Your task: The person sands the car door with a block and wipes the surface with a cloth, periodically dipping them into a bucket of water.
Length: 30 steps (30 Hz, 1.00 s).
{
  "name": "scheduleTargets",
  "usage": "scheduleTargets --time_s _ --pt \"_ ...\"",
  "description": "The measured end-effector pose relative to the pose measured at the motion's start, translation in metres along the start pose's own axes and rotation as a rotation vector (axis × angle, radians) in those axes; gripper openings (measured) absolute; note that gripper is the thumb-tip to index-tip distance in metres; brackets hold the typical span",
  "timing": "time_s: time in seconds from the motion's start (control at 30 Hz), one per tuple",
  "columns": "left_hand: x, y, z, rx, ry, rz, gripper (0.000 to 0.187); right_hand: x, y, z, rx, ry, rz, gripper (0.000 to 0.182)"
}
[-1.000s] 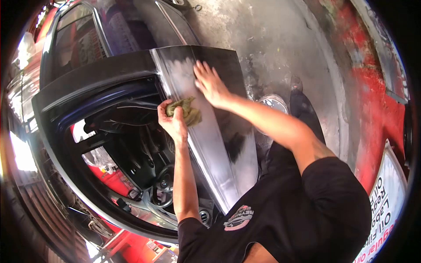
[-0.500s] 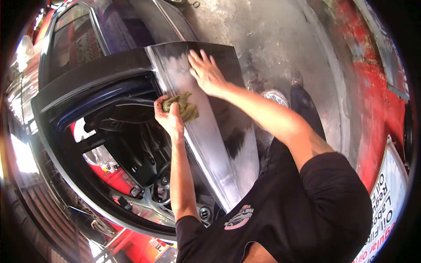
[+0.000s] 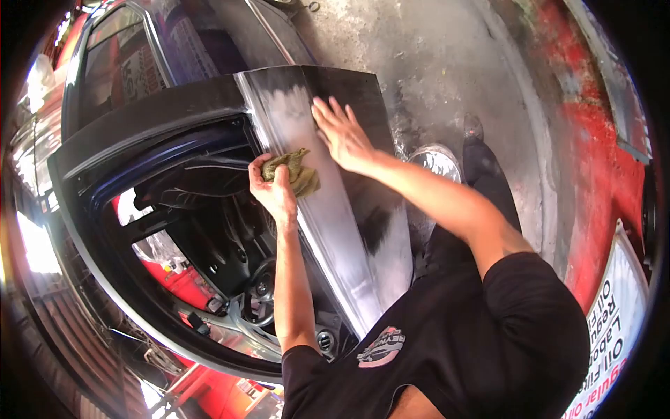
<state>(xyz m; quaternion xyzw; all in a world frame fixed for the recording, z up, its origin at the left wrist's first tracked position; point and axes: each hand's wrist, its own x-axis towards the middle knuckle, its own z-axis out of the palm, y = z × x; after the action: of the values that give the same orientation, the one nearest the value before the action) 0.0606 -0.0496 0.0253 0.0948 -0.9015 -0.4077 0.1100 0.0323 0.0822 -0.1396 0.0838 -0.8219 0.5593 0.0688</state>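
Observation:
My left hand (image 3: 274, 190) is closed round a crumpled olive-yellow rag (image 3: 299, 174) at the window-side edge of a car door (image 3: 335, 241). Part of the rag hangs over the door's outer face. Fingers outstretched, my right hand (image 3: 344, 140) lies flat over the far part of the same panel, holding nothing. The door's surface is patchy, with pale greyish-white areas beside black ones. Its window opening has a black frame (image 3: 146, 108), and no glass shows in it.
Through the opening, a steering wheel (image 3: 263, 285) shows inside the car. A round silvery container (image 3: 436, 160) stands on the concrete floor (image 3: 433, 77) near my leg. On the right are a red wall (image 3: 607, 181) and a printed sign (image 3: 614, 307).
My right hand has slid back along the door panel toward my body and slightly right. My left hand still grips the rag in nearly the same place.

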Motion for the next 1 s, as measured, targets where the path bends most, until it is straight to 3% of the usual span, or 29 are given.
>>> scheduleTargets --time_s 0.1,0.17,0.3,0.4,0.5,0.63,0.7,0.77,0.83,0.9,1.0 --pt "0.001 -0.005 0.002 -0.004 0.007 0.001 0.027 0.07 0.019 -0.015 -0.132 0.073 -0.054 0.058" --pt "-0.004 -0.005 0.0 -0.026 0.009 0.012 0.027 0.074 0.022 -0.013 -0.141 0.072 -0.064 0.059" --pt "0.001 0.0 0.001 0.034 0.013 0.03 0.03 0.002 -0.019 0.002 0.065 -0.008 -0.04 0.059" --pt "0.001 0.005 0.004 -0.003 0.033 0.01 0.03 0.057 -0.009 -0.007 -0.035 0.081 -0.154 0.057" --pt "-0.003 0.005 0.002 -0.016 0.03 -0.02 0.029 0.12 -0.024 -0.017 -0.173 0.137 -0.113 0.056" --pt "0.001 0.008 0.003 0.005 0.012 0.001 0.029 0.033 -0.06 -0.004 -0.066 0.038 -0.234 0.056" --pt "-0.001 0.001 0.0 -0.082 0.017 -0.007 0.029 0.046 -0.064 -0.007 -0.265 0.007 -0.289 0.055" --pt "0.0 -0.002 -0.002 -0.047 0.006 0.034 0.029 0.098 -0.066 -0.013 -0.203 0.141 -0.294 0.055" --pt "-0.001 0.003 -0.002 -0.047 0.002 -0.054 0.029 0.123 -0.067 -0.019 -0.356 0.128 -0.308 0.056" --pt "0.0 0.001 0.0 -0.062 0.005 -0.025 0.029 0.106 -0.067 -0.015 -0.221 0.148 -0.26 0.059" --pt "0.001 -0.007 -0.002 -0.066 0.004 0.057 0.029 0.05 -0.073 -0.01 -0.278 0.048 -0.274 0.058"
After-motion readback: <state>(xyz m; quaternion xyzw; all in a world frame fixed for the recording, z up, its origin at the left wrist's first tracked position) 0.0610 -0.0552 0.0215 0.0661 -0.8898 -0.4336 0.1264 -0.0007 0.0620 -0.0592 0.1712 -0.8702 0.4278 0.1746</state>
